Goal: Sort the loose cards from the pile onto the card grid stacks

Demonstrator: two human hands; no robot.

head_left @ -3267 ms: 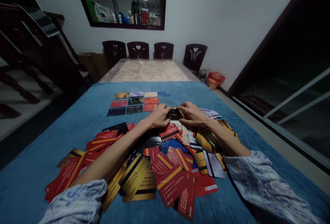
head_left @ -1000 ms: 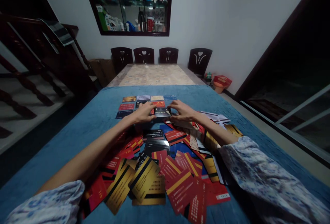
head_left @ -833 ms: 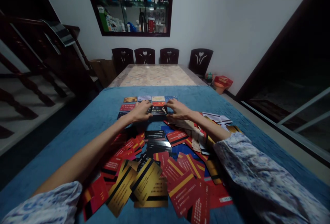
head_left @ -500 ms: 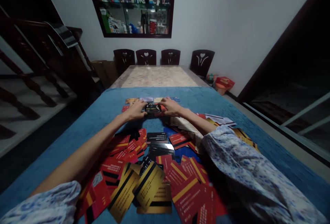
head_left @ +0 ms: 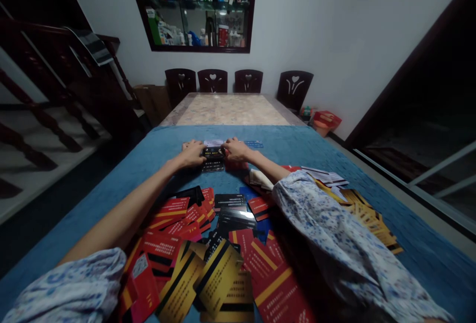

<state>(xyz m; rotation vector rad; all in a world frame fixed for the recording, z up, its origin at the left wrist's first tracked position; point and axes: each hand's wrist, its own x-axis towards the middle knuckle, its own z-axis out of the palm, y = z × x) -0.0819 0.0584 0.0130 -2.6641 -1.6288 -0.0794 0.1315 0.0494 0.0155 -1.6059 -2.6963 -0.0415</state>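
Both my arms stretch far forward over a blue cloth [head_left: 111,184]. My left hand [head_left: 191,153] and my right hand [head_left: 235,148] pinch the two ends of a black card [head_left: 213,153] between them, low over the rows of laid-out cards [head_left: 255,144] at the far end. Another dark card [head_left: 212,166] lies just below the held one. A big loose heap of red, gold and black cards [head_left: 208,253] is spread under my forearms near me. My right sleeve covers part of the heap.
A stack of gold cards [head_left: 366,214] and some white cards [head_left: 327,175] lie to the right. Beyond the cloth is a marble tabletop [head_left: 230,110] with several dark chairs [head_left: 213,80] behind it. A wall cabinet [head_left: 197,8] hangs above; stairs rise at left.
Both hands have carried the black card away from the heap and farther forward, onto the rows of laid-out cards. My body has leaned in, so my right sleeve covers more of the heap.
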